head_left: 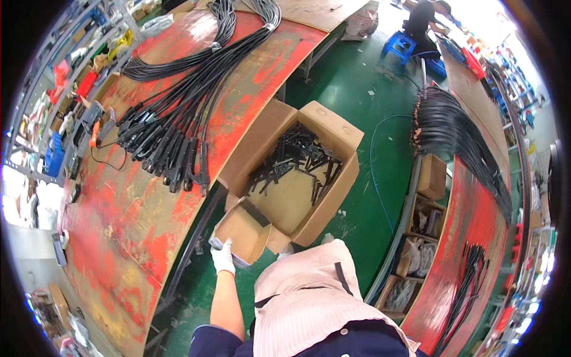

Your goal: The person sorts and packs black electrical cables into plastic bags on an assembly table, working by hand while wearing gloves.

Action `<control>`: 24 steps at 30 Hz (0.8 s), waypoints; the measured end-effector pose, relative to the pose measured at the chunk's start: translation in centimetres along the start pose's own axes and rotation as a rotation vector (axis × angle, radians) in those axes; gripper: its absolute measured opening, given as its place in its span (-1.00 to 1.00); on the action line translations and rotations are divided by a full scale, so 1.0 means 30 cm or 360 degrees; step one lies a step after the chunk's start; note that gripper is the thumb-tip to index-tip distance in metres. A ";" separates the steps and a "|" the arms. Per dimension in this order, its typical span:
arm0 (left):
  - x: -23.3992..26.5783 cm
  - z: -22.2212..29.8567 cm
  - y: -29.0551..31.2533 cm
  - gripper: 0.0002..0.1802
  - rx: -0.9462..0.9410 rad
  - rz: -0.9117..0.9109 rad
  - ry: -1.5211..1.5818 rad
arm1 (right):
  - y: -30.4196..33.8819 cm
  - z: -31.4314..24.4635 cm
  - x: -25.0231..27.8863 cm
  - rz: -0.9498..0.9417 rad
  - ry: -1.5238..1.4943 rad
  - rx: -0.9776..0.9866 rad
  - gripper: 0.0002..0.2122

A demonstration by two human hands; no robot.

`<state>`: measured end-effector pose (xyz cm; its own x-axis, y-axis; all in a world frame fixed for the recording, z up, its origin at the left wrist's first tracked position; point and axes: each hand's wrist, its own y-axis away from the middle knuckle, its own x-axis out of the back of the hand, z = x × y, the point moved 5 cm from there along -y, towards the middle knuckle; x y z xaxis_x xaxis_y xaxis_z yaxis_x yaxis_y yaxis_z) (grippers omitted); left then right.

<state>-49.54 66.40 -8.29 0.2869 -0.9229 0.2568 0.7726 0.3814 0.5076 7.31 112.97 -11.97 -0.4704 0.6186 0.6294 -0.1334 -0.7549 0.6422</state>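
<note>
My left hand [223,257], in a white glove, grips the near left edge of a small open cardboard box [241,233]. The small box is tilted, its inside facing up, and a dark strip lies along its far inner edge. It rests against or just over the near left corner of a large open carton [331,209]; contact is hard to tell. Inside that carton lie several loose black narrow parts [291,156], heaped toward its far side, with bare cardboard showing at the near side. My right hand is out of sight.
A worn red-topped table [134,238] on the left bears bundled black cables [178,140]. Another red bench [443,285] stands right, with more cables [455,122] and filled boxes [418,256] beneath. A seated person [421,27] is far off. A hose [373,160] crosses the green floor.
</note>
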 end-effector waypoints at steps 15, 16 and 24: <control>-0.965 -0.576 -0.196 -0.36 0.0568 -0.0045 -0.0092 | -0.481 -1.900 1.158 0.0210 -0.0191 0.1739 -0.47; -1.013 -0.634 -0.251 -0.38 0.0519 -0.0070 0.0008 | -0.508 -1.998 1.064 0.0175 -0.0265 0.1923 -0.48; -1.198 -1.277 -0.743 -0.26 0.0701 -0.0037 0.0117 | -0.781 -2.628 0.583 -0.0513 -0.0825 0.2329 -0.57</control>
<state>-55.37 89.03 -60.34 0.3240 -0.9268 0.1902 0.4688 0.3319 0.8186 -66.55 124.28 -50.52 -0.2127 0.9399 0.2670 0.8998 0.0819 0.4286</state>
